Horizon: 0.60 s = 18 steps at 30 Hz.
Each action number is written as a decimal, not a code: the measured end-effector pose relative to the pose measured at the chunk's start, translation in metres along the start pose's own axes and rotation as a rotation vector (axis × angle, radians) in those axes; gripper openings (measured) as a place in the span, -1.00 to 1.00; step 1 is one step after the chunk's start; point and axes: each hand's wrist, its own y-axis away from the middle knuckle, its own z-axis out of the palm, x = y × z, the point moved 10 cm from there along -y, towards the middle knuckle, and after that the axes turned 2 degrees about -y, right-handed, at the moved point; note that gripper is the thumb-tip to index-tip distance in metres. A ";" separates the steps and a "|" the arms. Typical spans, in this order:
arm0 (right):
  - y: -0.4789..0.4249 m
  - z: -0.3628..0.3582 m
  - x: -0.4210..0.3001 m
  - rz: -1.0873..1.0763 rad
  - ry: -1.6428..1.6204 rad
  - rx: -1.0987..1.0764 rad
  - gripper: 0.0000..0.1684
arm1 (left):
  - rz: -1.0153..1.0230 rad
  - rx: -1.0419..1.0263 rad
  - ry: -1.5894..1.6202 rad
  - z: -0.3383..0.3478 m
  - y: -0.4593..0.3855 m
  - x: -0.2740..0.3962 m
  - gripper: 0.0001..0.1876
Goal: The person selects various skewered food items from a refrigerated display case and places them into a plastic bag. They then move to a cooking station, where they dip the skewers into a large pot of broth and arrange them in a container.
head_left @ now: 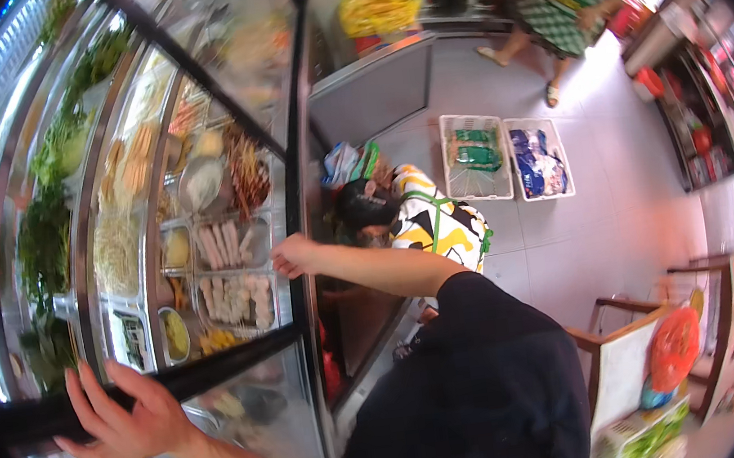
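My left hand [127, 419] has its fingers spread against the black frame [219, 358] of the display fridge's glass door. Across the cabinet's edge reaches my right hand [294, 256], its fingers curled. Whether anything is inside them is blurred. Right beside those fingers is a metal tray of pale stick-shaped food [223, 243]. A tray of white ball-shaped pieces [237, 299] lies nearer to me. Beyond are a metal bowl [202, 183] with white contents and a bunch of dark skewers [247, 175]. Leafy greens [46, 242] fill the shelf at the far left.
A person in a patterned garment [436, 214] crouches low by the fridge, just beyond my right arm. White plastic baskets [482, 197] with packages are on the tiled floor [584, 231]. Another person in a green checked apron [553, 11] stands farther off. A wooden chair [714, 325] is at the right.
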 end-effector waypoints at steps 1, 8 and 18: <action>-0.003 -0.013 0.011 0.002 0.033 -0.001 -0.81 | 0.004 -0.011 -0.015 0.001 -0.002 0.000 -0.75; 0.034 -0.061 0.093 0.168 -0.069 -0.003 -0.84 | -0.012 -0.001 -0.010 0.000 0.012 0.007 -0.79; 0.174 0.111 0.043 -0.537 0.831 -0.627 -0.25 | -0.248 0.260 0.576 -0.058 0.088 0.008 -0.73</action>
